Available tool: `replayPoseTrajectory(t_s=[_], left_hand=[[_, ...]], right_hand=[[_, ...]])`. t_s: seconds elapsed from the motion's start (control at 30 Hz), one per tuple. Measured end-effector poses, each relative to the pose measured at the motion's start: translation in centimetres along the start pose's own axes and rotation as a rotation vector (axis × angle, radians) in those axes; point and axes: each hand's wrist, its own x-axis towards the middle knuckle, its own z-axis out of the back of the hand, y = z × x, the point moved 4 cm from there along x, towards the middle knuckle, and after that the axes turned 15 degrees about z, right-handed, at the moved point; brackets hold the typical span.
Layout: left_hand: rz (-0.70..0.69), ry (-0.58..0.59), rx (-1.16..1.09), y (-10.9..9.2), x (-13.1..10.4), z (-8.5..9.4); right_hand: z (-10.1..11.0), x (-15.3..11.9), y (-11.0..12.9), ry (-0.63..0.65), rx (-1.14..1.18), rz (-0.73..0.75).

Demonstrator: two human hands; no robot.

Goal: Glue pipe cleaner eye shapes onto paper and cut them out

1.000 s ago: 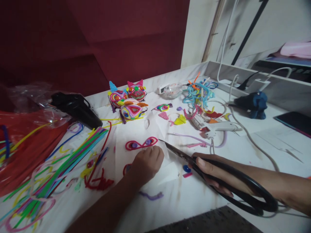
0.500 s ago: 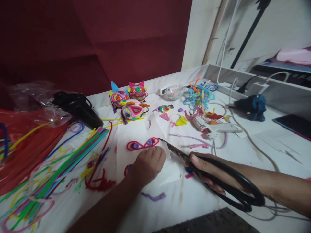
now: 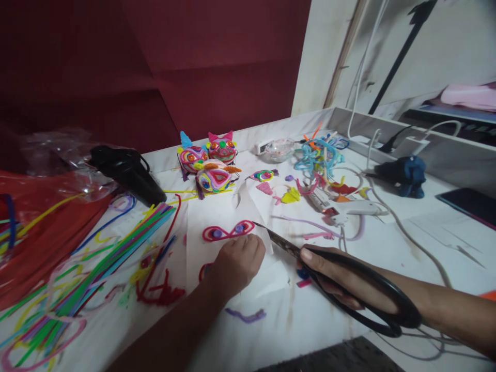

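A white sheet of paper (image 3: 201, 206) bears a red looped pipe-cleaner shape (image 3: 228, 231) with two purple dots. Just below this shape, my left hand (image 3: 238, 261) rests on the sheet with fingers curled down; whatever is under the fingertips is hidden. A second red loop (image 3: 204, 269) shows partly behind that hand. On the right, my right hand (image 3: 333, 274) is wrapped round the black handles of large scissors (image 3: 284, 244). The blades look nearly closed, and their tip lies beside the right end of the upper red shape.
Three colourful animal heads (image 3: 217, 176) sit at the back. Pipe cleaners (image 3: 112, 263) and a black glue gun (image 3: 127, 173) lie left. Blue scraps (image 3: 318, 155), a white glue gun (image 3: 349, 207), cables, a dark blue object (image 3: 406, 175) and a phone (image 3: 468, 204) are on the right.
The view has shifted very slightly. Both hands and the scissors hold almost the same places over the paper.
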Motion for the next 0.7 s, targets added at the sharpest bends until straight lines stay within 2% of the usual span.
replayPoseTrajectory(t_s=[0.13, 0.47, 0.7], left_hand=[[0.004, 0.017, -0.001, 0.05, 0.04, -0.01], [0.013, 0.032, 0.012, 0.16, -0.05, -0.04], [0.03, -0.018, -0.004, 0.25, -0.02, -0.07]], right_hand=[[-0.39, 0.07, -0.49, -0.02, 0.032, -0.017], [-0.67, 0.35, -0.22, -0.023, -0.036, 0.05], [-0.96, 0.44, -0.81, -0.045, -0.027, 0.029]])
